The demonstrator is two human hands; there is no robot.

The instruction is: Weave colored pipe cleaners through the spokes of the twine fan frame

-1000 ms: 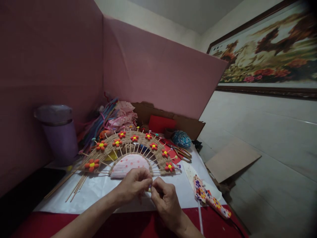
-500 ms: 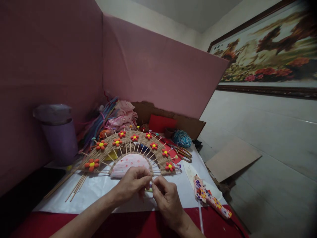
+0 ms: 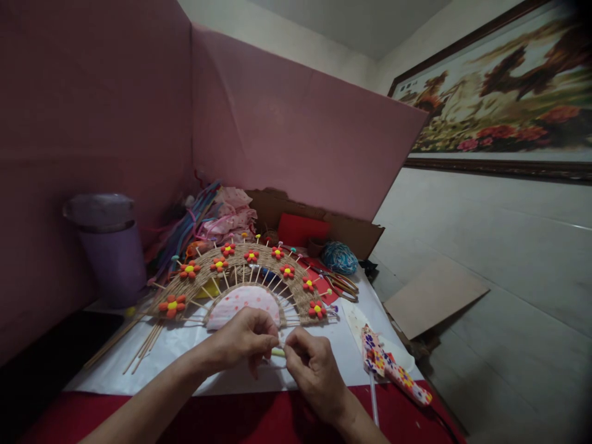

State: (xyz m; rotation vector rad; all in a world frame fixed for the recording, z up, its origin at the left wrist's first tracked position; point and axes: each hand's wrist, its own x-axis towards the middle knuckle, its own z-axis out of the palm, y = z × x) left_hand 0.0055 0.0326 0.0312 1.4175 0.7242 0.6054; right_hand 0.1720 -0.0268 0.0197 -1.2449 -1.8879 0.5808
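Note:
Fingertips pinched, my left hand (image 3: 252, 339) and my right hand (image 3: 312, 364) face each other over the white sheet, a small gap between them. What they pinch is too small to make out. Below and between them a pale green stick-like piece (image 3: 278, 352) shows in part. Just beyond lies a fan-shaped craft piece of woven twine (image 3: 263, 251) on thin sticks, set with red and orange flowers with yellow centres. Its half-round middle (image 3: 245, 302) is covered in white cloth with pink dots; my left hand hides its lower edge.
A flower-patterned glue gun (image 3: 393, 370) lies at the right. Scissors (image 3: 342, 285), a blue yarn ball (image 3: 340, 257) and red paper (image 3: 300, 230) are behind the fan. Left stand a purple cup (image 3: 113, 259) and loose wooden sticks (image 3: 145, 348). Pink boards (image 3: 296, 123) rise behind.
My left hand has drawn slightly left and up, so the gap between my fingertips is a little wider. My right hand has hardly moved, and the fan lies in the same place.

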